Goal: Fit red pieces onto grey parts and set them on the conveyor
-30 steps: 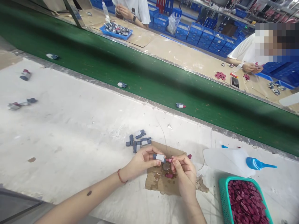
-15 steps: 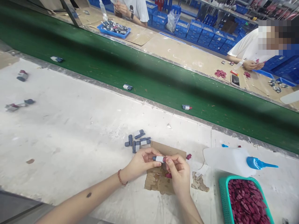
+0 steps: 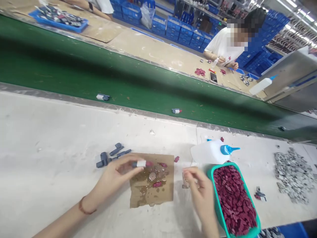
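My left hand (image 3: 115, 172) pinches a small part (image 3: 141, 163) in dark blue, white and dark red, above the left side of a wet cardboard piece (image 3: 165, 188). On the cardboard lie a round disc (image 3: 152, 176) and dark red pieces (image 3: 157, 184). Fingers bent together, my right hand (image 3: 200, 190) hovers between the cardboard and a green basket (image 3: 258, 228) full of dark red pieces; whether it holds anything is blurred. Several dark blue parts (image 3: 104, 158) lie left of the cardboard, partly behind my left hand.
A white bottle with a blue nozzle (image 3: 209, 152) lies behind the basket. Grey parts (image 3: 293, 173) are heaped at the right. Beyond the table, a green conveyor (image 3: 138, 99) carries small parts. A person (image 3: 226, 46) works across it, near a blue tray (image 3: 80, 28).
The view has swung right. My hands have parted: the left keeps the small part, and the right has moved off it toward the basket. More of the cardboard shows.
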The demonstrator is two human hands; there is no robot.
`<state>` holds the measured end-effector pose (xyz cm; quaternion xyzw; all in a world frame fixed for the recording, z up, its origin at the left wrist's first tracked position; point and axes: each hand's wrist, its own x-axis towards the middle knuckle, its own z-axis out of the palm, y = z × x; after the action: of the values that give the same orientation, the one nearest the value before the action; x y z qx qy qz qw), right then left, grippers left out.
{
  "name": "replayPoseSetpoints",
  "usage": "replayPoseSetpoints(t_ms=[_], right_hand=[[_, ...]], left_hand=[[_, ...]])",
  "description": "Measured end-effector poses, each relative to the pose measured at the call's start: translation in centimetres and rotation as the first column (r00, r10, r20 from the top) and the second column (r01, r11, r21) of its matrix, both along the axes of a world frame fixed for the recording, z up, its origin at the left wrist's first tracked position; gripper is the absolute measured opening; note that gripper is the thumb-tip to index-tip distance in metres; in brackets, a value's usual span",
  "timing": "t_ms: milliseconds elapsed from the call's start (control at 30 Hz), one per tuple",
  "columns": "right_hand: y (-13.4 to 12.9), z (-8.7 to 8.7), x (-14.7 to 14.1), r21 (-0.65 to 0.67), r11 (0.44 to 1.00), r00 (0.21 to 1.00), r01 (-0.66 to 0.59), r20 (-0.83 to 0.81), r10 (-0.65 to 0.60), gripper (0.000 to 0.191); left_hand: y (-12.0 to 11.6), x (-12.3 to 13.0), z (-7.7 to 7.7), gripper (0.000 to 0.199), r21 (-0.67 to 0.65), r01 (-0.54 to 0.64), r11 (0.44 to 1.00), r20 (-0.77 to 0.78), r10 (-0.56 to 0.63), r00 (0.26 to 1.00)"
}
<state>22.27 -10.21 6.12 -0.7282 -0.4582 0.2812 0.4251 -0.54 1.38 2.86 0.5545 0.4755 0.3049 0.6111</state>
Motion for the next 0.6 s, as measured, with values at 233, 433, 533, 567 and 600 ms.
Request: replayPoseSetpoints(t_ms=[233, 433, 533, 567, 600], right_hand=[[-5.2, -0.5, 11.1, -0.170, 0.966, 0.679, 0.195, 0.734, -0.007, 0.026], [-5.5, -2.8, 13.8, -0.132, 0.984, 0.616, 0.122, 0.787, 0.029, 0.031], [-5.5, -2.6, 14.3, -0.043, 0.992, 0.657, 0.118, 0.753, -0.046, 0.040], [-5.5, -2.3, 14.3, -0.014, 0.990, 0.679, 0.138, 0.729, -0.084, 0.044], [-5.5, -2.0, 14.2, 0.016, 0.985, 0.707, 0.170, 0.694, -0.133, 0.047]], left_hand=[[8.7, 1.1, 0.8, 0.046, 0.013, -0.104, 0.995, 0.000, 0.104, 0.995], [15.9, 5.0, -1.4, 0.040, 0.330, -0.076, 0.941, -0.057, 0.100, 0.993], [17.8, 4.7, -1.8, 0.033, 0.441, -0.070, 0.895, -0.173, 0.162, 0.971], [18.3, 4.2, -1.9, 0.032, 0.474, -0.076, 0.877, -0.210, 0.197, 0.958], [18.6, 3.5, -2.0, 0.032, 0.502, -0.084, 0.861, -0.246, 0.235, 0.940]])
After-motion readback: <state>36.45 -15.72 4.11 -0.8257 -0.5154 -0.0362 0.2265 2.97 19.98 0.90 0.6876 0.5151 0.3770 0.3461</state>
